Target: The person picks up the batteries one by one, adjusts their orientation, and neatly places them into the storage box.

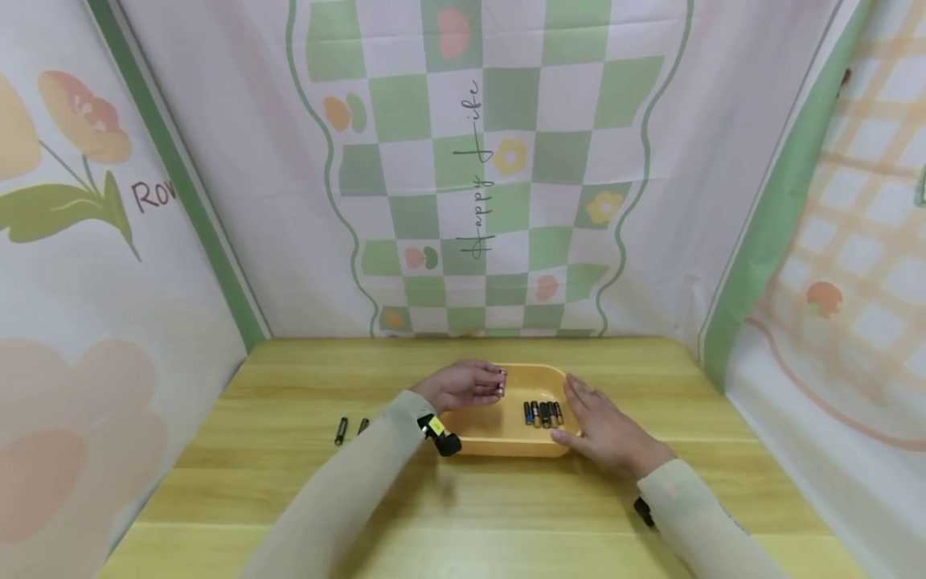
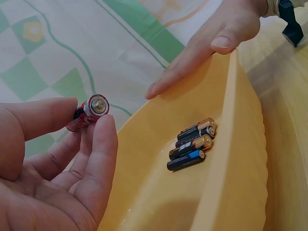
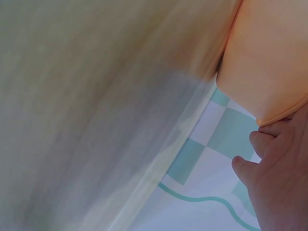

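Note:
Between the thumb and fingertips of my left hand (image 1: pixel 466 384) is a battery (image 2: pixel 90 111) with a red wrapper, its metal end facing the left wrist camera. That hand is above the left part of a yellow-orange plastic bin (image 1: pixel 506 447). Several dark AA-size batteries (image 1: pixel 544 414) lie side by side on the bin's floor toward the right; one has a blue band and others have copper-coloured ends. My right hand (image 1: pixel 608 426) rests against the bin's right end, fingers extended along the rim and thumb at the near corner. In the right wrist view its fingers touch the bin's edge (image 3: pixel 269 120).
Two more dark batteries lie on the wooden table (image 1: pixel 506 515) left of the bin: one battery (image 1: pixel 342 431) in full view, another battery (image 1: pixel 363 425) partly behind the left sleeve. Printed cloth (image 1: pixel 463 201) hangs behind the table and at both sides.

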